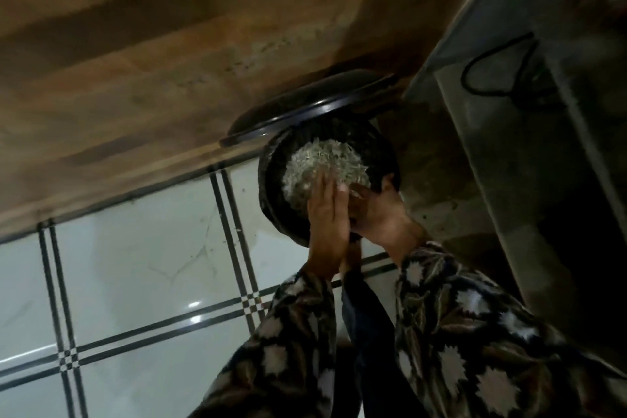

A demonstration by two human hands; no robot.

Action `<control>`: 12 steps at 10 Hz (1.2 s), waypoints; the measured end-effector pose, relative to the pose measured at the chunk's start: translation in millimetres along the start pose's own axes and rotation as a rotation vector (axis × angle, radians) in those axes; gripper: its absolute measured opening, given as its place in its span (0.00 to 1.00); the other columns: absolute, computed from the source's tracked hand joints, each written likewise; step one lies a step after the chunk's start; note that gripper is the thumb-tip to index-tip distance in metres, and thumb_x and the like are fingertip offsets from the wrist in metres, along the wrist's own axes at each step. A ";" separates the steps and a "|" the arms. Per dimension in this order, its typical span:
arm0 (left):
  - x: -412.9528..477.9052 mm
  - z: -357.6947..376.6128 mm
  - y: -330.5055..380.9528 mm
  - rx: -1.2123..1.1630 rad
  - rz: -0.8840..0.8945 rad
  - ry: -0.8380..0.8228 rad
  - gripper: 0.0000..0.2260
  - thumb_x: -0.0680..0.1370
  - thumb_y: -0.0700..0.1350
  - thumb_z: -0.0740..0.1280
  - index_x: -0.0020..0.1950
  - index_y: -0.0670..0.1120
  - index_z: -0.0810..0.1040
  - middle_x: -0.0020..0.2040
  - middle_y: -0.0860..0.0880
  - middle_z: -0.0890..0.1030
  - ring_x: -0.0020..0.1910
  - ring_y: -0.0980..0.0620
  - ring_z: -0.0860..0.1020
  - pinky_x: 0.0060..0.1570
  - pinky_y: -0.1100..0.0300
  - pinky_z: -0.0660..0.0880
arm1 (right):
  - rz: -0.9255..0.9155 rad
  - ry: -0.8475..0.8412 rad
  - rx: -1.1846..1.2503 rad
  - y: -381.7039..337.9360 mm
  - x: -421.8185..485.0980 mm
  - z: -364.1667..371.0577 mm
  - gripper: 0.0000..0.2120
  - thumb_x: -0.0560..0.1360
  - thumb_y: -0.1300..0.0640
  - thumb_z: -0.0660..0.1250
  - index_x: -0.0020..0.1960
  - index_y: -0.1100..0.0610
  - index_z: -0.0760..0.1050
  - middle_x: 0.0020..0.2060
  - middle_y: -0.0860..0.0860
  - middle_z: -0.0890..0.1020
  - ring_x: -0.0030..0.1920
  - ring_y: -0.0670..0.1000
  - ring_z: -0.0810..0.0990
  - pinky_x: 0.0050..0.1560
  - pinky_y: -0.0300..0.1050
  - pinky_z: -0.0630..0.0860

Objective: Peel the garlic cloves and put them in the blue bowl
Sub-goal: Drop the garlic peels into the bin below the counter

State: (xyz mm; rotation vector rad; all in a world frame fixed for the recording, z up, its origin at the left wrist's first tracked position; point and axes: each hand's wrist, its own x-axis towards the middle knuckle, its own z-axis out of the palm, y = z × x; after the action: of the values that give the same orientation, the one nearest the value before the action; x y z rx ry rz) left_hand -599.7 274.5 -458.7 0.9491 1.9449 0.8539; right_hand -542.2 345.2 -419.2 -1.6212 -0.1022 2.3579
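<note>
**Hands over the bin**

Your left hand (327,214) is flat, fingers straight, touching your right hand (376,217) (whether that one grips anything, I cannot tell). Both hover over the black bin (269,183), lid (302,108) raised, pale scraps (325,159) inside.

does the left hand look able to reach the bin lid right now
Probably yes. The left hand is over the open bin, flat against the right hand, and the lid stands raised just beyond the bin with nothing between them.
</note>
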 end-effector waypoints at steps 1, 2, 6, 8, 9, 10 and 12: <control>-6.3 -6.3 -1.8 0.220 -0.014 -0.229 0.22 0.81 0.51 0.50 0.75 0.50 0.59 0.76 0.51 0.55 0.76 0.53 0.49 0.73 0.45 0.47 | 0.011 0.011 -0.066 -4.4 -23.4 9.3 0.24 0.80 0.44 0.47 0.67 0.57 0.66 0.71 0.56 0.65 0.68 0.48 0.67 0.69 0.42 0.61; -3.7 -28.1 -13.3 0.168 -0.304 -0.114 0.19 0.81 0.47 0.57 0.70 0.41 0.69 0.70 0.44 0.68 0.71 0.45 0.65 0.67 0.53 0.61 | -0.004 -0.012 -0.147 0.6 -37.4 -0.3 0.22 0.80 0.43 0.47 0.62 0.53 0.71 0.66 0.51 0.71 0.65 0.53 0.68 0.66 0.55 0.59; -182.2 -112.1 230.3 -0.060 0.132 -0.034 0.05 0.75 0.36 0.67 0.47 0.44 0.81 0.43 0.51 0.82 0.44 0.58 0.80 0.46 0.69 0.73 | -0.541 0.151 -0.390 27.7 -354.2 -32.8 0.09 0.78 0.55 0.60 0.53 0.53 0.77 0.55 0.50 0.80 0.55 0.49 0.77 0.52 0.42 0.70; -291.6 -62.2 374.2 -0.146 0.406 -0.372 0.05 0.75 0.38 0.69 0.44 0.48 0.81 0.40 0.55 0.82 0.40 0.62 0.80 0.43 0.70 0.74 | -0.911 0.278 -0.182 25.0 -538.5 -124.7 0.10 0.78 0.55 0.59 0.51 0.55 0.78 0.46 0.49 0.83 0.47 0.45 0.81 0.51 0.41 0.73; -355.7 -11.5 410.0 -0.123 0.466 -0.512 0.06 0.74 0.37 0.69 0.43 0.48 0.80 0.38 0.55 0.82 0.36 0.66 0.78 0.40 0.73 0.72 | -1.030 0.495 -0.145 59.8 -606.4 -189.2 0.08 0.78 0.55 0.59 0.49 0.52 0.78 0.48 0.50 0.82 0.48 0.46 0.78 0.51 0.41 0.71; -423.2 50.2 413.9 -0.015 0.512 -0.651 0.04 0.73 0.34 0.70 0.46 0.41 0.81 0.39 0.51 0.82 0.35 0.68 0.77 0.41 0.72 0.72 | -1.127 0.742 -0.117 111.1 -642.4 -267.1 0.07 0.77 0.59 0.62 0.46 0.49 0.77 0.48 0.52 0.82 0.47 0.41 0.78 0.51 0.38 0.72; -523.3 177.7 420.5 0.311 0.686 -0.618 0.15 0.74 0.43 0.70 0.61 0.43 0.78 0.50 0.45 0.81 0.49 0.48 0.78 0.49 0.61 0.72 | -0.939 1.461 -0.155 202.5 -694.4 -420.3 0.16 0.74 0.60 0.65 0.61 0.60 0.73 0.59 0.58 0.75 0.62 0.57 0.70 0.62 0.50 0.65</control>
State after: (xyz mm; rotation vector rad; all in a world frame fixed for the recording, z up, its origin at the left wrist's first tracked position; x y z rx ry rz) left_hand -105.3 80.1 -11.6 1.8699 1.2270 0.5100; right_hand 39.5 -74.8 10.9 -2.2131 -0.5548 0.2658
